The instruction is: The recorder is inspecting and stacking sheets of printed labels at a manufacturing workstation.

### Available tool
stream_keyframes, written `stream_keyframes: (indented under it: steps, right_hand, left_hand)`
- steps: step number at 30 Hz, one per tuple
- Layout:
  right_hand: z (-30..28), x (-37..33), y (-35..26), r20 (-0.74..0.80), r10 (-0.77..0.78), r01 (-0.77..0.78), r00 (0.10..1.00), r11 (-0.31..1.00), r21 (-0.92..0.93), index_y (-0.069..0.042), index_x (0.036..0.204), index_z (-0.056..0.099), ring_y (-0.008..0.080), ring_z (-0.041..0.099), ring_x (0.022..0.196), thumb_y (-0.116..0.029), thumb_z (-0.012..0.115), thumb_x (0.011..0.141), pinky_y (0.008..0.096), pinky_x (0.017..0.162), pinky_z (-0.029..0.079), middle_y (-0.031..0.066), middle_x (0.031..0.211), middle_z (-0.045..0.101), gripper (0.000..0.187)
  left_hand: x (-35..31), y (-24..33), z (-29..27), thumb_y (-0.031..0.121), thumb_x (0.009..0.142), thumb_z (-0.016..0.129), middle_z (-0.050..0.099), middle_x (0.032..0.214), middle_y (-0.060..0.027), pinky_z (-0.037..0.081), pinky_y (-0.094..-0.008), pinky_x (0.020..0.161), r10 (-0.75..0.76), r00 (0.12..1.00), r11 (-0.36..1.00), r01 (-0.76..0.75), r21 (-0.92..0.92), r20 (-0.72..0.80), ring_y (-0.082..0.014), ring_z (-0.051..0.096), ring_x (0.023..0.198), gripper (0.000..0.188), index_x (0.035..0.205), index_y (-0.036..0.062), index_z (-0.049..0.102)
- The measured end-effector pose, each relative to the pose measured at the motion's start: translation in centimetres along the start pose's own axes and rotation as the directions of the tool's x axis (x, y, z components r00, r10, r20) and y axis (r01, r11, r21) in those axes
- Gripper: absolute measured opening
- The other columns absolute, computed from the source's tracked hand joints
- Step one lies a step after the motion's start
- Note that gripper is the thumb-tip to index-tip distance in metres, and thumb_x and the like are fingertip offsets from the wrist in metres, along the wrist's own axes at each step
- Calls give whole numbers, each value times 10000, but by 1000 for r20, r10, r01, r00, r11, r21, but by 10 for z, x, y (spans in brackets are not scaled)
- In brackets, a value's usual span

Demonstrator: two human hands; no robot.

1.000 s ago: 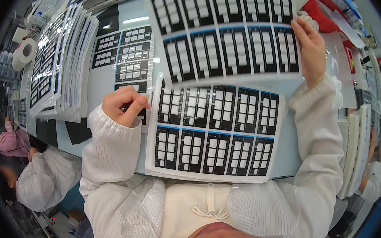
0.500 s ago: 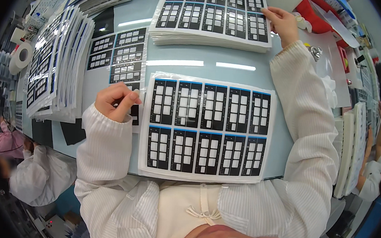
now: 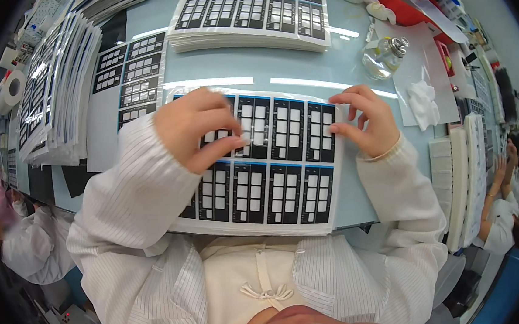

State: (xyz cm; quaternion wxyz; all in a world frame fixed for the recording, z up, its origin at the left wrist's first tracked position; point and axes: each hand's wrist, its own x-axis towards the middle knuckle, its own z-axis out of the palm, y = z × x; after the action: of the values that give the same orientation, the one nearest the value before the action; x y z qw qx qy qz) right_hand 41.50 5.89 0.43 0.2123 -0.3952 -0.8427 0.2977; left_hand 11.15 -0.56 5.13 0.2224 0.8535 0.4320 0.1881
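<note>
A stack of printed sheets point(image 3: 285, 163) lies in front of me, its top sheet showing black panels with white squares and blue stripes. My left hand point(image 3: 196, 128) is over the upper left of the top sheet. Its thumb and forefinger tips come close together, slightly blurred; anything between them is too small to make out. At the sheet's upper right edge is my right hand point(image 3: 369, 123), open, with thumb and forefinger apart and nothing visible between them. A thicker stack of similar sheets point(image 3: 253, 14) lies farther back.
Left are a tall pile of sheets point(image 3: 58, 85), more printed sheets point(image 3: 141, 79) and a white roll point(image 3: 13, 89). On the right stand a glass bottle with metal top point(image 3: 382, 57), a crumpled white cloth point(image 3: 422, 105) and white stacked trays point(image 3: 456, 177). Other people sit at both sides.
My right hand has left the far stack and come back to the near sheet's upper right edge. My left hand has moved right, over the near sheet. The view has shifted.
</note>
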Motion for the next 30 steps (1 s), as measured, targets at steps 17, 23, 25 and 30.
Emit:
stream_keyframes:
  steps: [17, 23, 25, 30]
  right_hand:
    - [9, -7, 10, -101, 150, -148, 984, 989, 31, -58, 950, 621, 61, 440, 644, -169, 767, 611, 180, 554, 381, 10, 864, 530, 386]
    - [8, 1, 21, 46, 369, -353, 928, 835, 423, -22, 860, 602, 33, 420, 622, -117, 746, 645, 166, 580, 372, -20, 755, 555, 276]
    - [7, 1, 18, -1, 363, -336, 932, 862, 381, -32, 828, 605, 38, 422, 621, -120, 743, 646, 171, 580, 374, -22, 755, 555, 244]
    - [12, 1, 7, -184, 296, -261, 937, 946, 194, -50, 725, 610, 89, 458, 610, -101, 720, 637, 206, 566, 388, -4, 724, 534, 150]
  left_hand:
    - [79, 5, 84, 184, 733, 649, 515, 1001, -119, 395, -346, 869, 84, 990, 996, -81, 29, -111, -266, 455, 1029, 329, 1023, 47, 577]
    - [84, 6, 83, 146, 708, 652, 514, 1000, -117, 390, -354, 866, 107, 985, 994, -108, 0, -138, -272, 454, 1019, 320, 998, 35, 574]
    - [84, 7, 84, 141, 703, 653, 514, 1003, -117, 390, -356, 864, 120, 982, 993, -119, 11, -143, -274, 453, 1017, 320, 993, 33, 572]
    - [86, 12, 84, 102, 677, 664, 514, 1013, -110, 397, -362, 851, 87, 973, 993, -101, -55, -212, -279, 446, 1009, 416, 1077, 69, 554]
